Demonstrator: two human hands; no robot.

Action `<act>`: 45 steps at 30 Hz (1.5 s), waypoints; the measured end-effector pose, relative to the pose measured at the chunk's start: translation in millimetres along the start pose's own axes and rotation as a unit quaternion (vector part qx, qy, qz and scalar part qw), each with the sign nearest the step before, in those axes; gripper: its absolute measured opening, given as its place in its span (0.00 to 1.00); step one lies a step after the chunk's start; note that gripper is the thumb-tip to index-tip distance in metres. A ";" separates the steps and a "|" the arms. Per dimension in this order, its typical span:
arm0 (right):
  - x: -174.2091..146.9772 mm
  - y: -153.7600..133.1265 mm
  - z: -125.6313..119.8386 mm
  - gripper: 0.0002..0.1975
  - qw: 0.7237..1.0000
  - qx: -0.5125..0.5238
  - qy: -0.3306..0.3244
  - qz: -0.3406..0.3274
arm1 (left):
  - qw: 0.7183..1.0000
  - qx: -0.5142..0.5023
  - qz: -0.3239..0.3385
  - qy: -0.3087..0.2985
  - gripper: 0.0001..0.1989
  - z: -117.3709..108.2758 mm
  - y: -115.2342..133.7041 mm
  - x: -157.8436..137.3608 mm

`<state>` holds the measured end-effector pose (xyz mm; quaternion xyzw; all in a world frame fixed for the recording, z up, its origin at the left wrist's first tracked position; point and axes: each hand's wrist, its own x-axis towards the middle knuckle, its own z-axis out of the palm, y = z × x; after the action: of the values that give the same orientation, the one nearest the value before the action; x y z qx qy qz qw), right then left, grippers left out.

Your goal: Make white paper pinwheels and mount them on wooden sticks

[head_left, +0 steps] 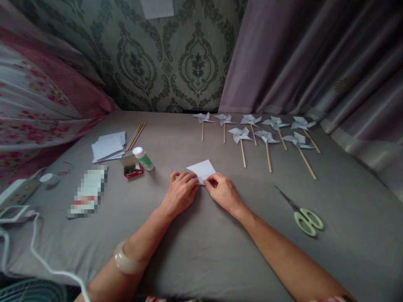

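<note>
A small white sheet of paper point(202, 168) lies on the grey cloth in front of me, its near edge folded or pressed under my fingers. My left hand point(181, 191) is closed on the paper's left near edge, fingers bent over it. On the right near corner, my right hand point(224, 193) pinches the paper between thumb and forefinger. The fingertips hide part of the near edge, so the exact fold cannot be made out. To the left stand a glue stick point(143, 158) with a white cap and an open red box point(133, 169) of small metal pieces.
Several paper pinwheels on sticks point(242, 138) lie at the back right. Green-handled scissors point(305, 218) rest at right. A stack of white paper point(108, 147) and wooden sticks point(136, 136) lie at left, near a blurred packet point(90, 191), a power strip point(19, 195) and a white cable point(47, 265).
</note>
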<state>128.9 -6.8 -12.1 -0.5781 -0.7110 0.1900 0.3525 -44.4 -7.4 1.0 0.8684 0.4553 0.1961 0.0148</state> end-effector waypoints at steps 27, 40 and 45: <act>-4.3 -6.1 4.2 0.04 0.993 -0.099 0.056 0.038 | 1.000 0.011 0.004 0.013 0.10 -2.0 5.3 3.2; -1.7 -7.4 3.4 0.05 0.992 -0.092 0.045 0.072 | 1.000 0.024 0.009 0.011 0.11 0.5 5.4 4.1; -0.6 -8.5 2.4 0.05 0.991 -0.096 0.032 0.085 | 0.999 0.038 0.009 0.011 0.12 3.3 5.9 4.4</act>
<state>121.4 -9.2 -8.2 -0.6731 -0.6630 0.1313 0.3003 -36.3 -6.8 0.6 0.8703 0.4544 0.1884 -0.0256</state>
